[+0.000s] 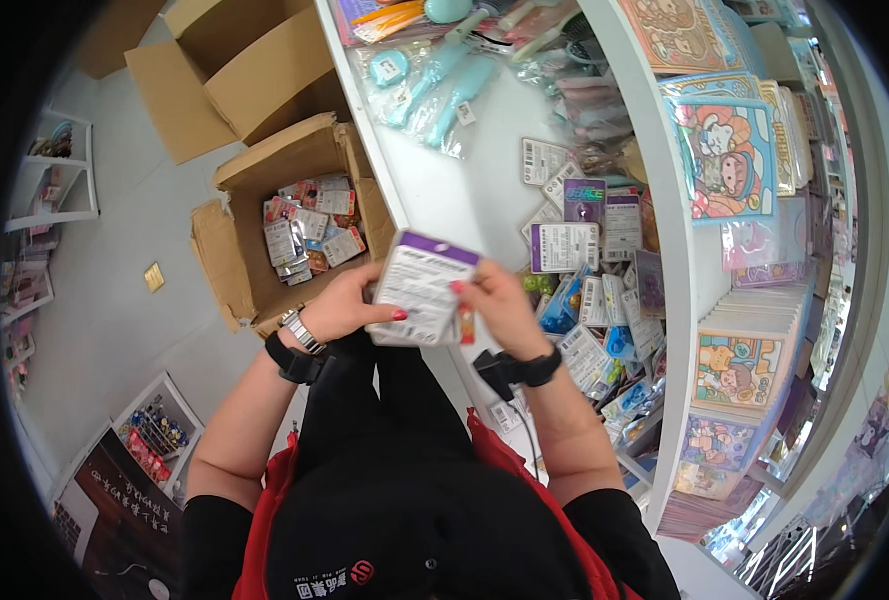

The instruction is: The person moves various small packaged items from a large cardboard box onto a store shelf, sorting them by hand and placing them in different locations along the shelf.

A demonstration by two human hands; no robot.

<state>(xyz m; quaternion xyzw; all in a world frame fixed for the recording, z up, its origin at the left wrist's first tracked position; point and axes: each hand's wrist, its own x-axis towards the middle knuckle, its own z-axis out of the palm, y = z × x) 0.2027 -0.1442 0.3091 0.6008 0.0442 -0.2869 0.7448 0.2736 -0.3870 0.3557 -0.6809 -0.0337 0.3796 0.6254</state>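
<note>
Both my hands hold a small stack of flat carded packages (pixel 423 289) in front of my body, the top one with a purple header and a printed white back. My left hand (pixel 347 304) grips the left side, thumb on top. At the right edge is my right hand (pixel 497 304), its thumb on the top card, with a bit of a red and orange package below. Left of the stack, an open cardboard box (pixel 253 262) contains several carded packages (pixel 309 225). On the white shelf to the right lies a loose heap of similar packages (pixel 564 247), some with blue or green contents.
Wrapped turquoise hairbrushes (pixel 448 97) lie farther up the white shelf (pixel 444 180). Another open cardboard box (pixel 272 67) stands beyond the first. Illustrated notebooks (pixel 737 367) fill the upper shelf at right. A small gold packet (pixel 153 277) lies on the floor.
</note>
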